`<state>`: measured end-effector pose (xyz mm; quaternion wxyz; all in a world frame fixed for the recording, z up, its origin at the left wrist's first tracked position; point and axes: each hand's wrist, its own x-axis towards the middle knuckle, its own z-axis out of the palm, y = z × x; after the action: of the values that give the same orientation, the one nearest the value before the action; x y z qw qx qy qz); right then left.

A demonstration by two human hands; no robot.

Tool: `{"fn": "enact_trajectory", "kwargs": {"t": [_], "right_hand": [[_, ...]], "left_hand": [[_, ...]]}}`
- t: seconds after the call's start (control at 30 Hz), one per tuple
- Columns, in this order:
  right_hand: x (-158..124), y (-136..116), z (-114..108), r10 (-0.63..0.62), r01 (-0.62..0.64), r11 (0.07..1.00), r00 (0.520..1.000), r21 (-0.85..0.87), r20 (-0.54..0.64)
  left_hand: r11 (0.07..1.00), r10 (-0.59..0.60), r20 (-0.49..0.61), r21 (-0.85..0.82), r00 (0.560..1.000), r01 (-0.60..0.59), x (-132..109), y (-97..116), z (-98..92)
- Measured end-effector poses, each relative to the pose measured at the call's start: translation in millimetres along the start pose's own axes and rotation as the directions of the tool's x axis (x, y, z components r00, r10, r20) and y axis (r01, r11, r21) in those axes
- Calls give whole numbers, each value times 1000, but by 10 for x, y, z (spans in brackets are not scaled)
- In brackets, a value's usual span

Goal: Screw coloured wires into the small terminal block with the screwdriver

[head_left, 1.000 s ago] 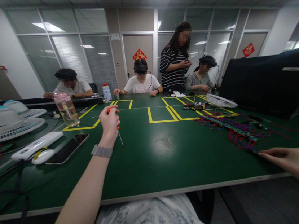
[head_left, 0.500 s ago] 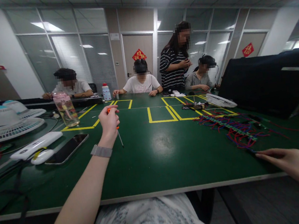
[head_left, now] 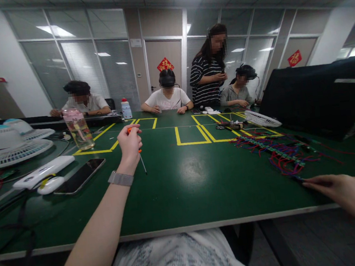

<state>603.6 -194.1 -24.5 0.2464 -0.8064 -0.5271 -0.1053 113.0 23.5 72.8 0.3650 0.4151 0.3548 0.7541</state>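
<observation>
My left hand (head_left: 129,143) is closed around the orange handle of a screwdriver (head_left: 144,164), whose thin metal shaft points down toward the green table. Over on the right, my right hand (head_left: 343,190) pinches the end of a small dark piece (head_left: 298,178) between thumb and fingers; its kind is too small to make out. That piece lies at the near end of a row of small green circuit boards (head_left: 277,151) with many red and blue wires.
Left on the table (head_left: 173,202) are a phone (head_left: 81,176), a white mouse (head_left: 50,185), a white power strip (head_left: 44,171), fan parts (head_left: 14,153) and a bottle (head_left: 79,130). A black monitor (head_left: 318,98) stands right. Several people are across the table.
Both my hands stay nearly still, the screwdriver and small dark piece held as before. Across the table, the middle person's hand has drawn back toward their body.
</observation>
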Motion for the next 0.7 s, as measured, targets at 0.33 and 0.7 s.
{"fn": "enact_trajectory", "kwargs": {"t": [0.33, 0.7], "right_hand": [[52, -66, -60, 98, -101, 995, 980, 10, 173], [-33, -124, -128, 67, -80, 993, 987, 82, 148]], "left_hand": [[1000, 9, 3, -11, 1000, -9, 11, -5, -7], [1000, -3, -11, -6, 1000, 3, -5, 24, 5]]}}
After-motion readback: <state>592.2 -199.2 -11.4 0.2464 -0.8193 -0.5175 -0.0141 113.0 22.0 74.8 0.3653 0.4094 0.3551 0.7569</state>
